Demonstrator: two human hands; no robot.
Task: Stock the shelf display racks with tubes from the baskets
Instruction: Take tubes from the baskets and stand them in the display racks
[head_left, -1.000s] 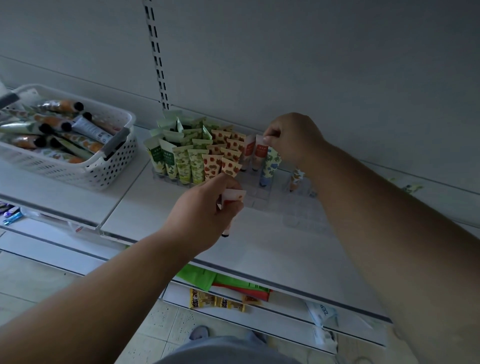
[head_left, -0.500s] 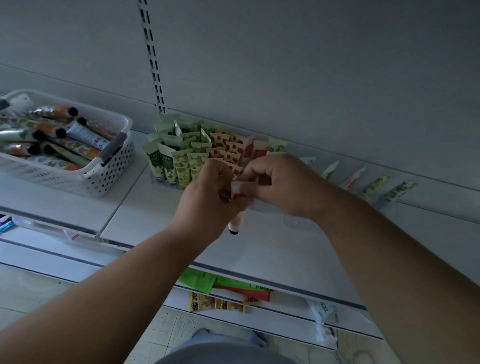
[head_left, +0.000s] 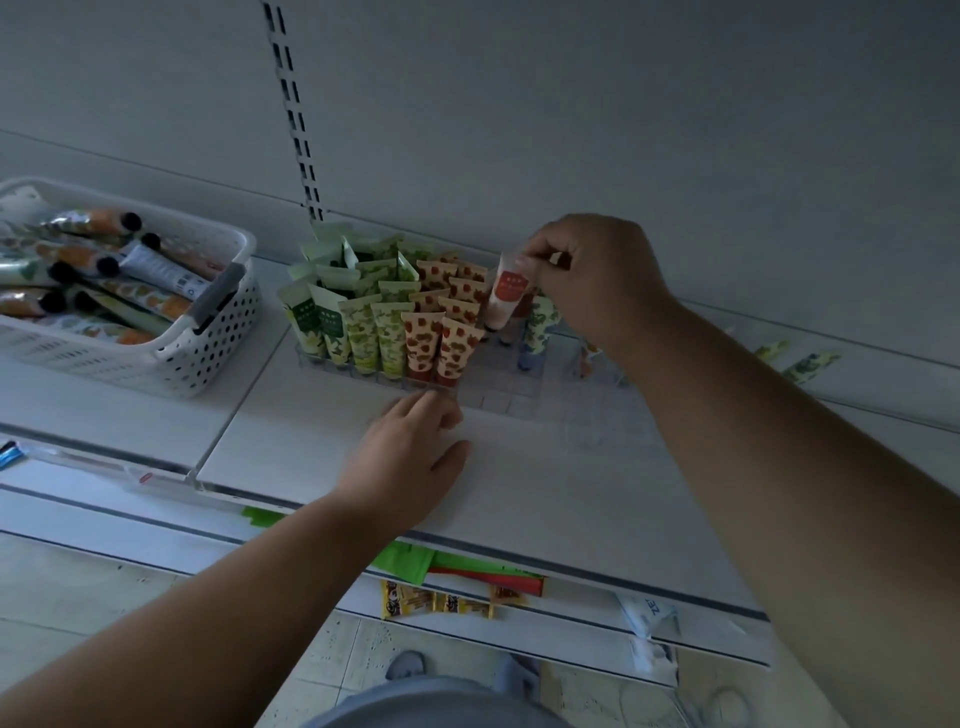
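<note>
A clear display rack (head_left: 511, 400) stands on the white shelf (head_left: 322, 441), its left part filled with upright green and red-spotted tubes (head_left: 395, 322). My right hand (head_left: 597, 280) pinches the crimped top of a pink-and-red tube (head_left: 506, 296) and holds it cap down over the rack's back rows, next to a green-patterned tube (head_left: 540, 322). My left hand (head_left: 410, 457) rests flat on the shelf just in front of the rack, fingers straight, holding nothing. A white perforated basket (head_left: 208, 338) with several lying tubes sits at the left.
The grey back panel with a slotted upright (head_left: 293, 109) rises right behind the rack. A few loose tubes (head_left: 810, 364) lie along the back at the right. Lower shelves hold green and red packets (head_left: 467, 566) and small yellow sachets (head_left: 436, 605).
The pink-and-red tube passed from my left hand to my right, which carried it up and back over the rack. My left hand let go and dropped flat onto the shelf.
</note>
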